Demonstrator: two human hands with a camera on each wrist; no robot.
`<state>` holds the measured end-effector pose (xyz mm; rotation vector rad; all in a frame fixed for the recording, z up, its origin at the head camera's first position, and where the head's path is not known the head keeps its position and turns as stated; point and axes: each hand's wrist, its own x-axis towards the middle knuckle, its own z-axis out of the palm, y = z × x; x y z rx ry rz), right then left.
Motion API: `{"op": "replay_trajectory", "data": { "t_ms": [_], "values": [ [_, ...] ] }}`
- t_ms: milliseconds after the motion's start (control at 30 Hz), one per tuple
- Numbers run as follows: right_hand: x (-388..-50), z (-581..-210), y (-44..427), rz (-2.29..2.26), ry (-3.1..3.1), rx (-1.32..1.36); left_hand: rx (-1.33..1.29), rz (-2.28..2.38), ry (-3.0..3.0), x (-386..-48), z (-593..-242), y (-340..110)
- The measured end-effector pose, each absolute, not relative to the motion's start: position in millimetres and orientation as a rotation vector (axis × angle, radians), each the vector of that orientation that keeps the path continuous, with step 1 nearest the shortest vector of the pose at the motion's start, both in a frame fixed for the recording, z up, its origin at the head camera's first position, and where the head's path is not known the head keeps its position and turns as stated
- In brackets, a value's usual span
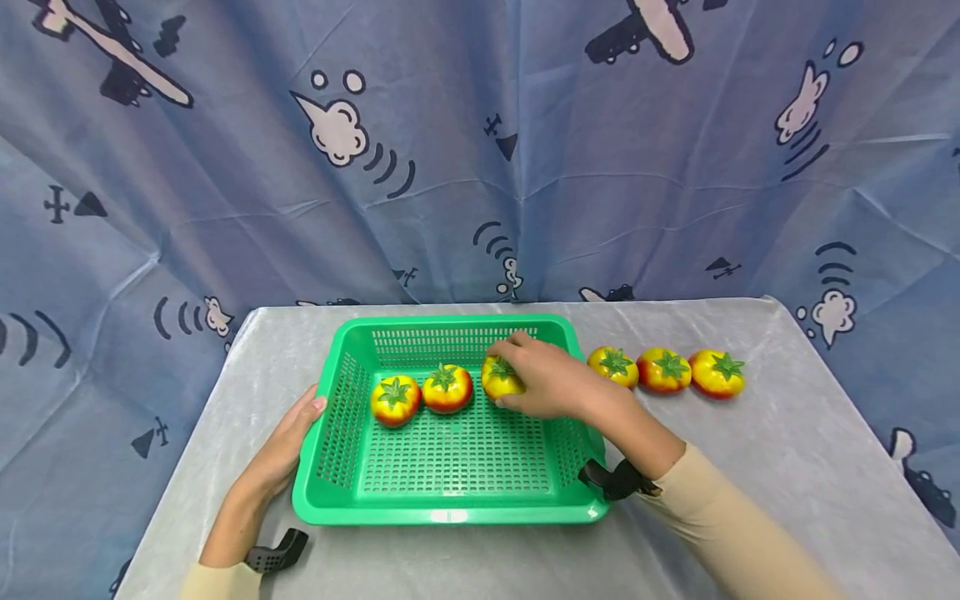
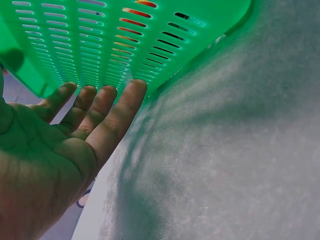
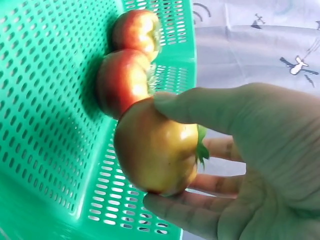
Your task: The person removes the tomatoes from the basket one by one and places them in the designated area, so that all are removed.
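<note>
My right hand (image 1: 551, 379) grips a yellow-red tomato (image 3: 157, 147) with a green leafy top, thumb on one side and fingers on the other. It is over the right half of the green plastic basket (image 1: 450, 515). Inside the basket, two similar tomatoes sit side by side, a left tomato (image 1: 395, 402) and a middle tomato (image 1: 447, 389). At the basket's left side, my left hand (image 1: 281, 442) holds the rim, thumb on top. In the left wrist view, its fingertips (image 2: 134, 90) touch the slotted outer wall.
Three more tomatoes stand in a row right of the basket: a near one (image 1: 613, 367), a middle one (image 1: 664, 371) and an outer one (image 1: 717, 373). A pale cloth covers the table (image 1: 780, 467). A blue patterned curtain (image 1: 450, 167) hangs behind it.
</note>
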<state>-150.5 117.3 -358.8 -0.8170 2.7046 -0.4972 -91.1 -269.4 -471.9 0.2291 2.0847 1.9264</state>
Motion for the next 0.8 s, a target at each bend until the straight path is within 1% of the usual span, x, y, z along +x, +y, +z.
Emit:
{"op": "replay_trajectory", "data": {
  "t_ms": [500, 800],
  "values": [
    [-126.2, -354.1, 140.0, -0.778, 2.772, -0.963, 0.234, 1.921, 2.094, -91.4, -473.0, -271.0],
    [-115.8, -357.6, 153.2, -0.899, 2.84, -0.921, 0.218, 1.922, 2.078, -90.7, -472.5, -270.2]
  ]
}}
